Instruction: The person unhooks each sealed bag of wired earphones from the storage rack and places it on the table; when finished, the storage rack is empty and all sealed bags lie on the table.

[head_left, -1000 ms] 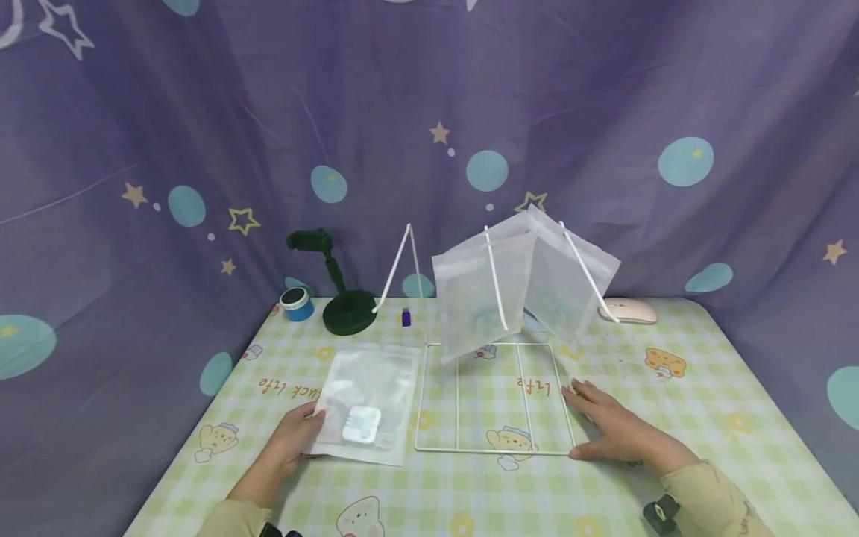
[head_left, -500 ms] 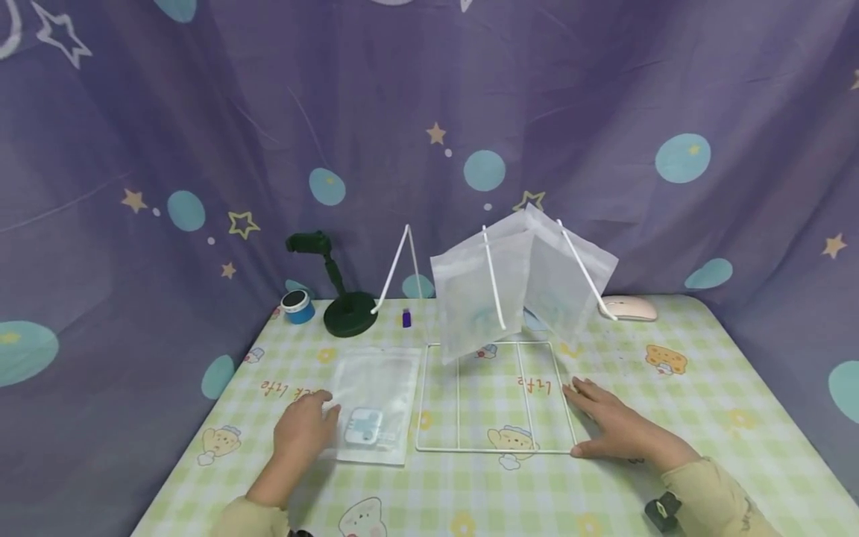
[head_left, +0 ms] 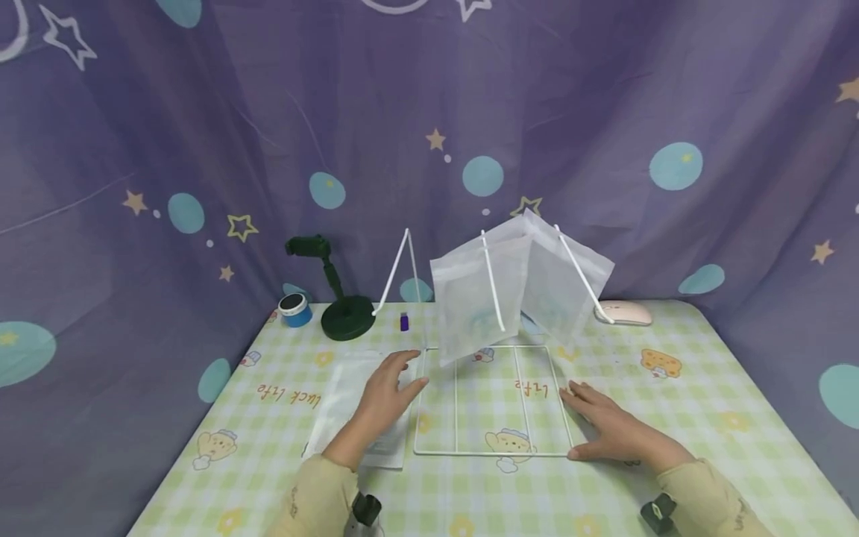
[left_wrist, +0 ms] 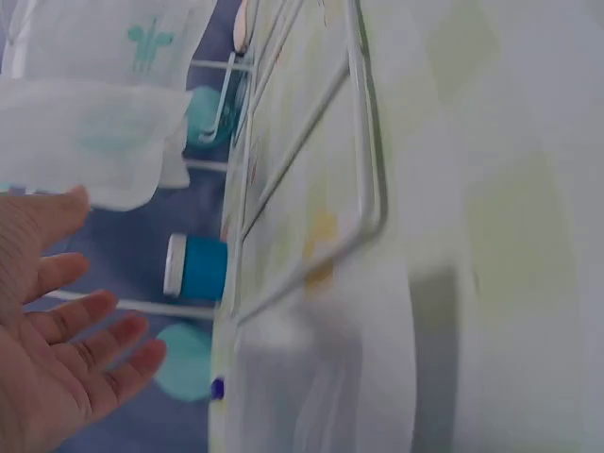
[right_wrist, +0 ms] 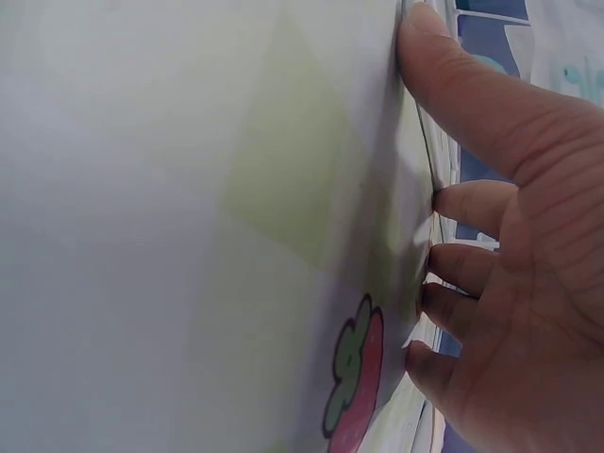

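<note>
My left hand is over a flat translucent zip bag on the table, its fingertips near the left side of a white wire rack. In the left wrist view its fingers are spread and hold nothing. The right hand rests on the table at the rack's right side, thumb and fingertips against the wire. Frosted zip bags, one at front and another to its right, hang on the rack's raised arms. My left hand and forearm hide much of the flat bag, including its contents.
Behind the rack's right arm lies a pale pink computer mouse. At the back left stand a dark green stand and a blue jar. A small purple stick lies behind the rack's left side. A patterned curtain hangs behind the table.
My left hand has let go of the flat zip bag's left edge and moved right, across the bag to the rack's left side. The right hand stays at the rack's right side.
</note>
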Motion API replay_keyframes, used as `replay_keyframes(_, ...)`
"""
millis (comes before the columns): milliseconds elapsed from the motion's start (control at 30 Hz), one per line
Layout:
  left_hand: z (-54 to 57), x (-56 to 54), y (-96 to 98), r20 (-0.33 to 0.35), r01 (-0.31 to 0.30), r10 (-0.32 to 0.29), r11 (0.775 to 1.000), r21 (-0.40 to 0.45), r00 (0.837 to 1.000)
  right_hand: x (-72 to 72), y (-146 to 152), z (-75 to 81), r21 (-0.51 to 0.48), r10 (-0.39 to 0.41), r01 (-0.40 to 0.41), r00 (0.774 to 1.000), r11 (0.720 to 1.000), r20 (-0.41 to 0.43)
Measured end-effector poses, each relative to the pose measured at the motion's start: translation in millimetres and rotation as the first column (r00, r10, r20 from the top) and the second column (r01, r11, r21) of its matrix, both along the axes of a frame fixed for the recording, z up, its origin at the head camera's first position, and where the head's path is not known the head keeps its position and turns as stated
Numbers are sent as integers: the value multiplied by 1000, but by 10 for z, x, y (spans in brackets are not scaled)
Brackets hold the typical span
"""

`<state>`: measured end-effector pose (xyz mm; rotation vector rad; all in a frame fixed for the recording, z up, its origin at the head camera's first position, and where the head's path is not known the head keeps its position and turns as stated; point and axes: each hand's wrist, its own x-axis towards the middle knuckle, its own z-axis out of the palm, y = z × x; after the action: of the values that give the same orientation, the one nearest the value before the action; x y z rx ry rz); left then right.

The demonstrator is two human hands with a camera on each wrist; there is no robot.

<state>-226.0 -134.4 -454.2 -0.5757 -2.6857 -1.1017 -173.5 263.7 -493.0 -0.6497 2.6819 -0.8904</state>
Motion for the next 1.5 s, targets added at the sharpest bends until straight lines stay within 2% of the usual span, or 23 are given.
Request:
replay_keyframes(133,-65,-98,196,27,5,-10,983,183,1000,-3,0,-15,-4,8,-8,1000,1000,-1)
replay_keyframes(267,-123,-188,377,71,-47,26,945,323,997,-3,1,-13,-4,11,-11,1000,1000,-7)
replay_keyframes(367,-162,-257,494,115,-98,58,919,383,992,-2,2,-8,-4,8,-8,1000,1000,-9)
replay_keyframes(467,-196,-310,578,144,-140,90,908,394,985,-4,4,-9,0,8,-8,1000,1000,-14)
replay_keyframes(567,-220,-351,638,157,-158,106,914,374,982,-6,6,-19,5,8,-8,1000,1000,-26)
replay_keyframes(700,-210,-384,703,197,-166,97,914,371,976,-4,5,-31,6,10,-10,999,1000,-39)
replay_keyframes(867,-183,-413,757,249,-182,81,893,412,965,-2,2,-31,3,15,-15,999,1000,-33)
replay_keyframes(1033,-149,-413,781,244,-171,65,880,442,968,-5,6,-19,7,11,-11,1000,1000,-25)
replay_keyframes(1167,-107,-369,779,233,-180,88,893,412,969,-4,1,-10,11,7,-7,1000,1000,-26)
replay_keyframes(1233,-98,-342,770,233,-168,73,892,420,970,-2,-2,-9,12,7,-7,1000,1000,-26)
replay_keyframes(1300,-100,-316,753,239,-145,37,882,449,970,0,-3,-11,13,9,-8,1000,1000,-22)
replay_keyframes(1500,-89,-223,677,276,-61,-128,807,587,953,2,3,-18,11,7,-7,1000,1000,-21)
